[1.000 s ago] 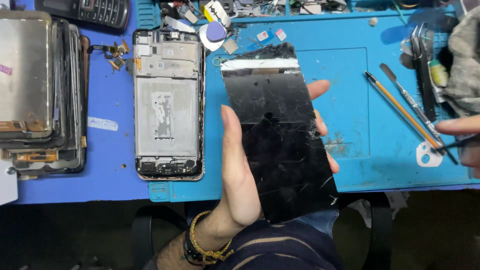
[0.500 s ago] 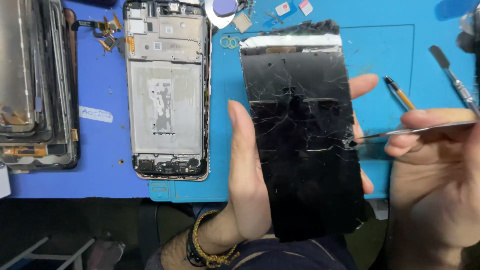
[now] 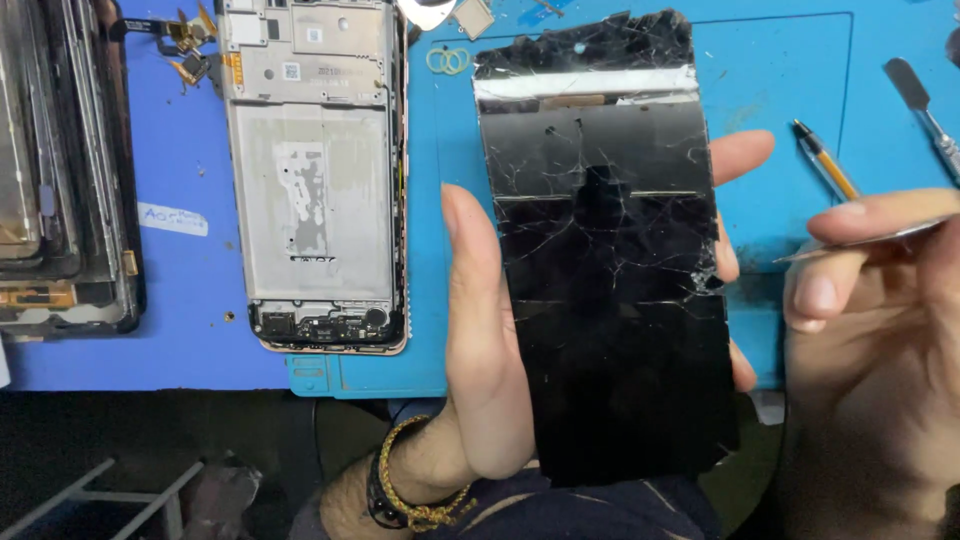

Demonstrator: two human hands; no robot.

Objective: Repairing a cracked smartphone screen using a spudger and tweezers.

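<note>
My left hand (image 3: 485, 350) grips a cracked black phone screen panel (image 3: 610, 270), thumb along its left edge and fingertips showing past its right edge. The panel is held upright over the blue work mat (image 3: 770, 80), its glass webbed with cracks and chipped at the top. My right hand (image 3: 880, 350) pinches a thin flat metal pry blade (image 3: 860, 240) between thumb and forefinger; the blade tip points left, a short way from the panel's right edge.
An opened phone frame (image 3: 315, 180) with exposed metal midplate lies left of the panel. A stack of phone frames and screens (image 3: 60, 170) sits at the far left. A pen-like tool (image 3: 825, 160) and a metal spatula (image 3: 925, 105) lie on the mat at right. Small parts are scattered along the top.
The view has closed in on the panel. My right hand came in from the right edge with the metal blade and now holds it close to the panel's right side.
</note>
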